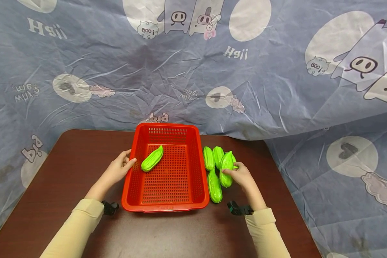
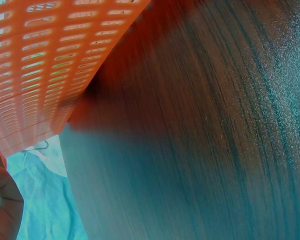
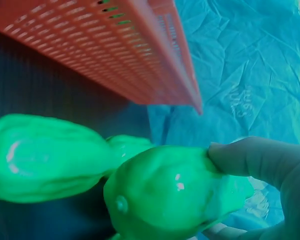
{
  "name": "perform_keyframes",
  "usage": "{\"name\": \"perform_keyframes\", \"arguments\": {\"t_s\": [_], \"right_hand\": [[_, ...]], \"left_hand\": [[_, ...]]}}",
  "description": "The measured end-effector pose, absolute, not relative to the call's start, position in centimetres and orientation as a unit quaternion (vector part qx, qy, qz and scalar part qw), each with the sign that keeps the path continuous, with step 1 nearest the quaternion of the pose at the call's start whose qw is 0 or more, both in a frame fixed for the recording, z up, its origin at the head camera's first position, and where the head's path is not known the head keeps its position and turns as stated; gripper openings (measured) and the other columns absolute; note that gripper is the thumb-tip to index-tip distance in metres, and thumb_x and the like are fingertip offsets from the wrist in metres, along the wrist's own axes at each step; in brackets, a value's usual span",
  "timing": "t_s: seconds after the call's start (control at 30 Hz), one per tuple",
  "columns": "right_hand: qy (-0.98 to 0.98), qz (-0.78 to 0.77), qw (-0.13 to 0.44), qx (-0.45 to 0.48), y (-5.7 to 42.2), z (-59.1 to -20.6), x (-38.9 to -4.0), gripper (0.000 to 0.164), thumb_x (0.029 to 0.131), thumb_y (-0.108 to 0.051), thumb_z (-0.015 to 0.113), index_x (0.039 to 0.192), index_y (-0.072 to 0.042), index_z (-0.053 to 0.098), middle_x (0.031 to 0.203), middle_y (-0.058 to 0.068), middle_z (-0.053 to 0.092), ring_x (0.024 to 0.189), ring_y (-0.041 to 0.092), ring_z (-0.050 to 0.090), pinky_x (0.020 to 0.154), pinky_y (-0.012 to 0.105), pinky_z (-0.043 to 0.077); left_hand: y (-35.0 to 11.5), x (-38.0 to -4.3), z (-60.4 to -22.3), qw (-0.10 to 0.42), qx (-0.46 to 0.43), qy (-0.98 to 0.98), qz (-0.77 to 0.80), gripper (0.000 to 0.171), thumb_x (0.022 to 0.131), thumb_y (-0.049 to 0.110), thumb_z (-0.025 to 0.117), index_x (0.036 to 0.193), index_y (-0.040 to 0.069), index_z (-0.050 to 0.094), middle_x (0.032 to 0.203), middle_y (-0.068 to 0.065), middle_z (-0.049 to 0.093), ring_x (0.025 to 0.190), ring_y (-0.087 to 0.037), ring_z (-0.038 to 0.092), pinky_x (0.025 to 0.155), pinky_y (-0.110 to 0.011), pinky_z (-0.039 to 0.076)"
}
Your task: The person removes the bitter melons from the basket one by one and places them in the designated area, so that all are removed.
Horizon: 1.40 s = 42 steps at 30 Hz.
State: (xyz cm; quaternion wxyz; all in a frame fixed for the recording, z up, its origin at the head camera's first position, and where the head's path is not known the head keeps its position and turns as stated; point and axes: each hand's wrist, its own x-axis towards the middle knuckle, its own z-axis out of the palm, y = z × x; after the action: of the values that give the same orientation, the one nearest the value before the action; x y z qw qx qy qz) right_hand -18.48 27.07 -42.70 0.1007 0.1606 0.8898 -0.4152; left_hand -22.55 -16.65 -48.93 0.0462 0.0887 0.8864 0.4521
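Note:
A red plastic basket (image 1: 166, 208) with slotted walls stands on the table, and one green bitter melon (image 1: 152, 158) lies inside it, left of the middle. My left hand (image 1: 118, 167) is at the basket's left rim, thumb over the edge and fingers on the outer side; the left wrist view shows only part of this hand (image 2: 5, 200). To the right of the basket, my right hand (image 1: 241, 175) pinches another bitter melon (image 1: 226, 172) between thumb and fingers. In the right wrist view the held bitter melon (image 3: 160, 190) shows its rounded end; most fingers are hidden behind it.
Several more bitter melons lie by the basket's right wall, including a near one (image 1: 215, 188) and a far one (image 1: 208, 157). The dark brown table (image 1: 84, 154) meets a patterned blue-grey cloth (image 1: 180, 71) hanging behind it.

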Motion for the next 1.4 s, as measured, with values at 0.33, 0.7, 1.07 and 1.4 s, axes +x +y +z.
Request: {"name": "perform_keyframes", "arguments": {"t_s": [0.33, 0.7, 1.07, 1.4], "right_hand": [[0.899, -0.391, 0.119, 0.16, 28.9, -45.2, -17.6, 0.077, 0.089, -0.028, 0.068, 0.145, 0.012, 0.034, 0.133, 0.034, 0.05, 0.12, 0.043, 0.053, 0.097, 0.05, 0.045], [0.898, -0.385, 0.135, 0.166, 29.4, -46.8, -16.7, 0.077, 0.087, -0.027, 0.07, 0.143, 0.014, 0.036, 0.13, 0.034, 0.052, 0.119, 0.044, 0.054, 0.097, 0.052, 0.045], [0.91, -0.358, 0.133, 0.159, 29.7, -48.5, -16.4, 0.067, 0.088, -0.026, 0.07, 0.136, 0.014, 0.046, 0.125, 0.033, 0.058, 0.113, 0.044, 0.058, 0.093, 0.051, 0.048], [0.91, -0.36, 0.128, 0.162, 29.5, -49.0, -16.1, 0.062, 0.086, -0.025, 0.072, 0.131, 0.013, 0.051, 0.12, 0.031, 0.061, 0.108, 0.04, 0.061, 0.089, 0.049, 0.05]], "left_hand": [[-16.7, -22.6, -48.8, 0.051, 0.084, 0.887, 0.452, 0.065, 0.103, 0.03, 0.052, 0.15, -0.007, 0.027, 0.093, -0.015, 0.061, 0.076, -0.018, 0.06, 0.068, -0.03, 0.05], [-16.7, -22.5, -48.7, 0.05, 0.086, 0.888, 0.45, 0.064, 0.103, 0.029, 0.052, 0.15, -0.008, 0.027, 0.092, -0.015, 0.061, 0.076, -0.018, 0.06, 0.068, -0.031, 0.05], [-16.5, -22.4, -48.7, 0.047, 0.085, 0.888, 0.449, 0.062, 0.103, 0.025, 0.053, 0.15, -0.008, 0.028, 0.091, -0.015, 0.061, 0.076, -0.018, 0.06, 0.067, -0.03, 0.05], [-16.4, -22.5, -48.6, 0.046, 0.082, 0.889, 0.448, 0.062, 0.103, 0.024, 0.054, 0.149, -0.009, 0.028, 0.09, -0.015, 0.06, 0.075, -0.018, 0.059, 0.066, -0.03, 0.049]]}}
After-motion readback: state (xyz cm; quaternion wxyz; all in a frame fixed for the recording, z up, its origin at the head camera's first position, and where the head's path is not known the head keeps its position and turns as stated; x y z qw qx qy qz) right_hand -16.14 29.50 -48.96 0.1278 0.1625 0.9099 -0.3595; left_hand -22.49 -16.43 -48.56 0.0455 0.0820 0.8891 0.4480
